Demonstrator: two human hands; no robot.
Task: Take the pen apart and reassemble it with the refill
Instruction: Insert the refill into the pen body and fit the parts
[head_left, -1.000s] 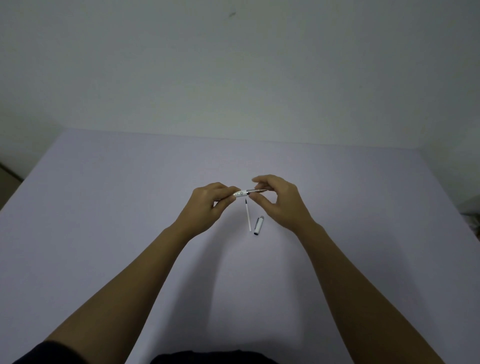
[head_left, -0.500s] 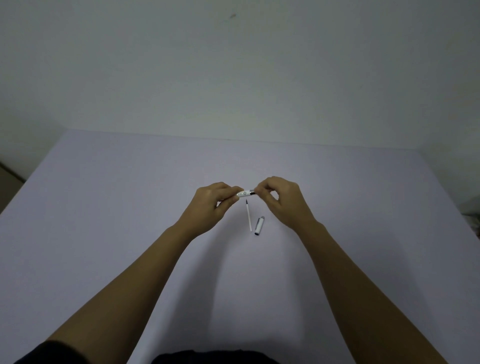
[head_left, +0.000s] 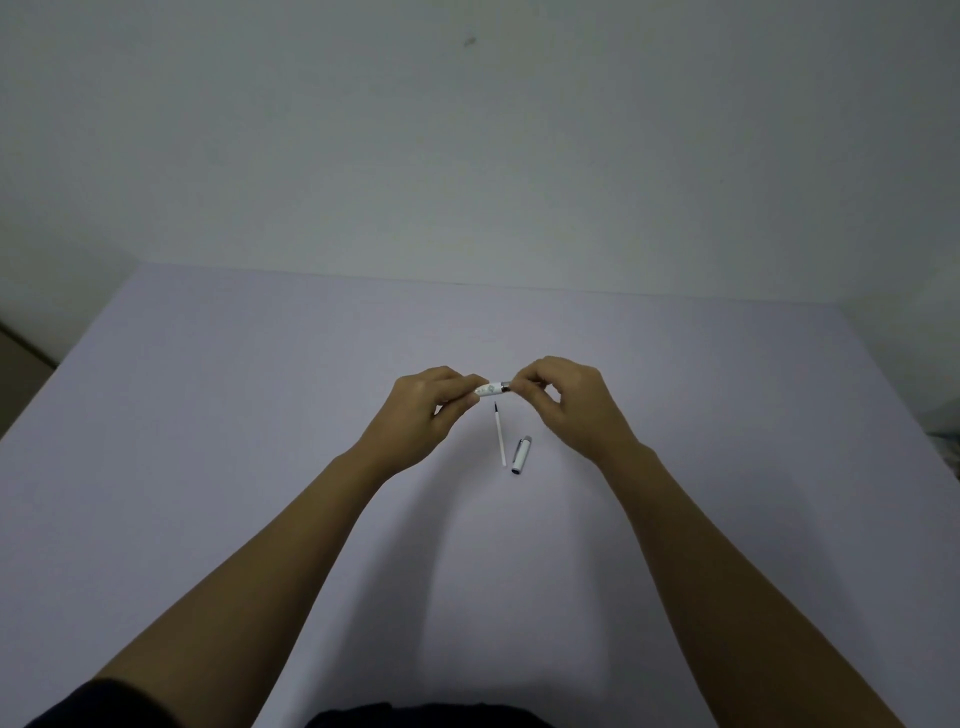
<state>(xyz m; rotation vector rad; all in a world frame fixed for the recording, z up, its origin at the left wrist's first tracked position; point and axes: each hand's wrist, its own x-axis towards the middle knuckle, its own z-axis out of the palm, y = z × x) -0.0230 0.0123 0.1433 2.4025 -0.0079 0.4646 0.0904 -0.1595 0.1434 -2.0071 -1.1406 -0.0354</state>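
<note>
A short stretch of the white pen barrel (head_left: 491, 389) with a metal ring shows between my two hands, held level above the table. My left hand (head_left: 423, 415) grips its left end and my right hand (head_left: 566, 402) pinches its right end, which the fingers hide. A thin white refill (head_left: 501, 434) with a dark tip lies on the table just below the pen. Beside the refill, to its right, lies the white pen cap (head_left: 520, 454) with a silver top.
The lavender table (head_left: 234, 441) spreads wide around my hands, with a plain pale wall behind it. My bare forearms reach in from the bottom edge. Something dark shows at the lower middle, near my body.
My right hand has slid left along the pen toward my left hand, so less of the pen shows between them. The refill and cap have not moved.
</note>
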